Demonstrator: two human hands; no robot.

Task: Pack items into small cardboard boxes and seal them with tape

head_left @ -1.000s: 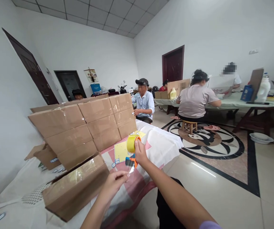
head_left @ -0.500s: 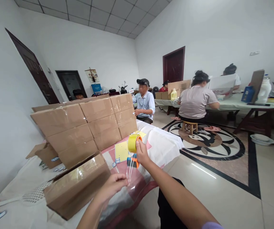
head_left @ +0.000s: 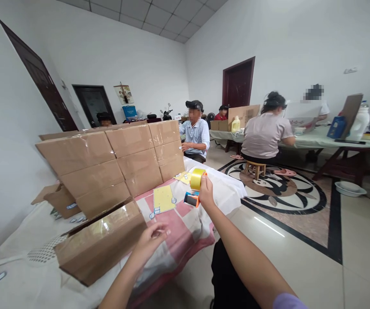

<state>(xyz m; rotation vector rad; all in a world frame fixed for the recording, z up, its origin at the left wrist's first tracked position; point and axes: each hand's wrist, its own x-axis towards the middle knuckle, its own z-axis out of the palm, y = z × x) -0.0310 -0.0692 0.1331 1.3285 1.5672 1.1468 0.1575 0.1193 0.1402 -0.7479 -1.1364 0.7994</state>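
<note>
My right hand (head_left: 206, 191) grips a tape dispenser (head_left: 192, 199) with orange and blue parts and a dark front, carrying a yellow roll of tape (head_left: 198, 179). It is held above the cloth-covered table. Lower and to the left, my left hand (head_left: 152, 238) hovers with loosely bent fingers, a gap showing between thumb and fingers and nothing visible in them. Just beyond that hand lies a long cardboard box (head_left: 102, 244) with shiny tape along its upper face. No strip of tape can be seen between the hands.
Stacked taped cartons (head_left: 133, 156) form a wall behind the box. An open carton (head_left: 64, 201) and a white perforated paddle (head_left: 44, 253) are at the left. The patterned cloth (head_left: 185, 231) covers the table. Other people sit beyond, one on a wooden stool (head_left: 255, 168).
The clear tape strip stretched between my hands is gone from view. My right hand has moved right with the dispenser, and my left hand has drawn slightly left with its fingers loosened.
</note>
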